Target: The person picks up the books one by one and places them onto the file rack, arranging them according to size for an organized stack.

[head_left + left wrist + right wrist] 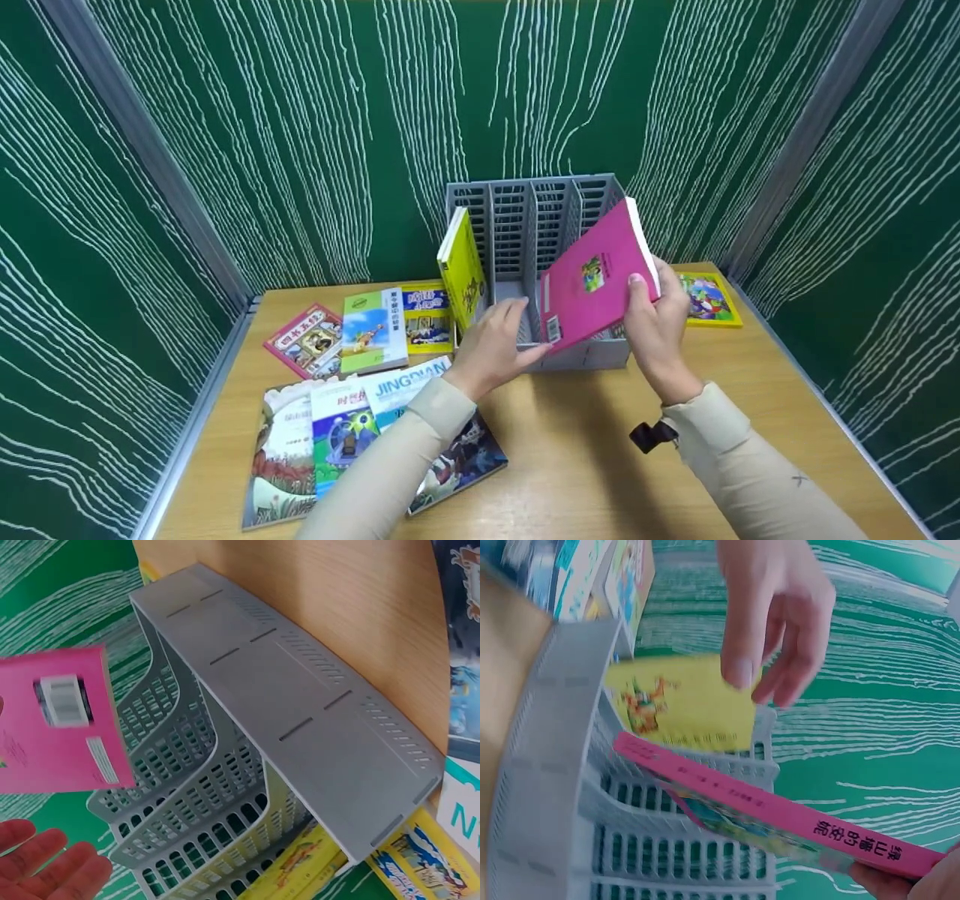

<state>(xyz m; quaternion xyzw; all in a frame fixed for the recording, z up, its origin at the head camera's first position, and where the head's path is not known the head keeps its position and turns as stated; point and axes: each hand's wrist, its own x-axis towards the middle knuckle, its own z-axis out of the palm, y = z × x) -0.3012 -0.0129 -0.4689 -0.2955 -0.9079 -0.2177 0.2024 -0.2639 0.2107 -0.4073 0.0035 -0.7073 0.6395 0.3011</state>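
Note:
My right hand (661,330) grips a pink paperback book (574,262) by its right edge, thumb on the cover. The book is tilted over the right part of a grey file rack (600,355) with several slots. My left hand (487,349) is near the book's lower left corner, its fingers loosely extended. In the left wrist view those fingers (52,862) are apart from the book. A yellow book (463,266) stands in the rack's leftmost slot. The right wrist view shows the pink spine (780,806) and the yellow cover (697,705) behind it.
Left of the rack lie a red-bordered book (307,341), a green-and-white book (373,330) and a blue-and-yellow book (427,319). Several overlapping books (289,450) are nearer the front left. Another yellow-edged book (709,300) lies right of the rack. Green walls enclose the wooden table (555,480).

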